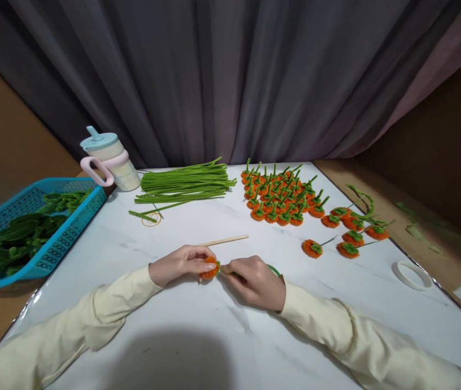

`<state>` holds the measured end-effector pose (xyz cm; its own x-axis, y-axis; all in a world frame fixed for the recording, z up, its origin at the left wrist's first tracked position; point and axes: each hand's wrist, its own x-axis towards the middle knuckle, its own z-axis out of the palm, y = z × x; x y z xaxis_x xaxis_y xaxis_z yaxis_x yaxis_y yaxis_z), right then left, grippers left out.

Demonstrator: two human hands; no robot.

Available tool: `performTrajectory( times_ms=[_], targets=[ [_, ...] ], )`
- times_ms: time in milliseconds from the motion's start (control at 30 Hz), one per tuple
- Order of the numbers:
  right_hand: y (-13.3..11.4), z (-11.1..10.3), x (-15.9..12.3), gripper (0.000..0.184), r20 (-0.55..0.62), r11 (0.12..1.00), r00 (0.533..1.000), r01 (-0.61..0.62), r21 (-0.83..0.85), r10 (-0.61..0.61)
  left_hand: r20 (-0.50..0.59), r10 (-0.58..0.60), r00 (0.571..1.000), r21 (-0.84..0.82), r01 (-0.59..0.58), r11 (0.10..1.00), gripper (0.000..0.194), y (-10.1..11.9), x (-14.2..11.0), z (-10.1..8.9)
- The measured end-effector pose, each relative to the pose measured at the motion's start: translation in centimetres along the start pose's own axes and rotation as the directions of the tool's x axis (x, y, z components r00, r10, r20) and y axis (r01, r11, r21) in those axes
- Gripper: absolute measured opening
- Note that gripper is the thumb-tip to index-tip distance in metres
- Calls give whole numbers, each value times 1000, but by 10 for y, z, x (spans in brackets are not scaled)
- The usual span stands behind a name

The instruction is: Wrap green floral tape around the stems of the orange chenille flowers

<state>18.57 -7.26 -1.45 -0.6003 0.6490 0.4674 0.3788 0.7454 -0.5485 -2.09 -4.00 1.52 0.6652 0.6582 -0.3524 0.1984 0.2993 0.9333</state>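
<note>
My left hand (181,264) pinches a small orange pipe-cleaner pumpkin (210,268) near the middle of the white table (197,336). My right hand (254,280) is closed right beside it, its fingertips on a green stem at the pumpkin's right side; a bit of green shows behind the wrist. Both hands rest on the tabletop. A thin wooden stick (226,240) lies just beyond them.
A bundle of green pipe cleaners (185,187) lies at the back, beside a pale cup with a blue lid (110,160). Several finished orange pumpkins (279,197) sit back right. A blue basket (51,254) with green leaves stands left. A tape ring (411,274) lies right.
</note>
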Motion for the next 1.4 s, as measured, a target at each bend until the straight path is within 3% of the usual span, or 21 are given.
performTrajectory(
  times_ms=[67,100,167,233,300,367,467,567,667,767,833,900,1000,1067,1200,1300,1400],
  targets=[
    [2,0,3,16,47,952,974,-225,207,220,-41,132,990,256,-117,960,33,7,-3,-1],
    [2,0,4,16,87,898,947,-321,299,309,-60,229,971,420,-184,889,35,10,-6,1],
    [1,-2,8,18,177,766,889,-455,455,422,-33,419,907,729,-265,631,37,13,-12,6],
    [-1,-4,11,21,246,627,846,-519,581,472,73,528,846,905,-279,322,30,13,-16,14],
    [-3,-6,13,27,281,516,825,-534,670,490,184,560,808,960,-271,76,20,10,-18,22],
    [-3,-7,13,32,302,444,817,-533,721,491,272,565,779,958,-273,-85,18,7,-17,25],
    [-1,-8,13,35,342,374,805,-544,751,485,391,512,764,918,-360,-165,19,7,-14,18],
    [2,-8,13,36,394,323,796,-563,761,461,499,446,743,856,-501,-124,17,12,-10,8],
    [3,-10,13,36,445,312,797,-580,752,409,554,457,696,803,-592,-72,20,13,-7,3],
    [5,-11,13,35,478,321,798,-591,740,367,516,519,681,747,-655,116,21,8,-4,5],
    [5,-12,12,34,481,323,806,-583,746,345,428,550,717,686,-654,319,20,2,-2,7],
    [6,-12,11,33,466,334,820,-564,755,332,307,529,791,618,-588,521,20,-4,-1,8],
    [4,-12,11,32,421,386,844,-529,756,332,126,400,908,453,-411,791,26,-10,0,8],
    [3,-11,10,32,374,446,861,-501,742,345,47,304,952,267,-305,914,35,-12,0,10],
    [0,-10,9,27,215,667,913,-402,627,348,-59,150,987,-80,-154,985,41,-15,2,16],
    [0,-8,6,23,84,827,955,-288,483,284,-110,40,993,-295,-71,953,40,-17,3,22],
    [0,-6,4,21,-18,921,981,-177,348,196,-89,-19,996,-427,-21,904,37,-18,5,26]
  ],
)
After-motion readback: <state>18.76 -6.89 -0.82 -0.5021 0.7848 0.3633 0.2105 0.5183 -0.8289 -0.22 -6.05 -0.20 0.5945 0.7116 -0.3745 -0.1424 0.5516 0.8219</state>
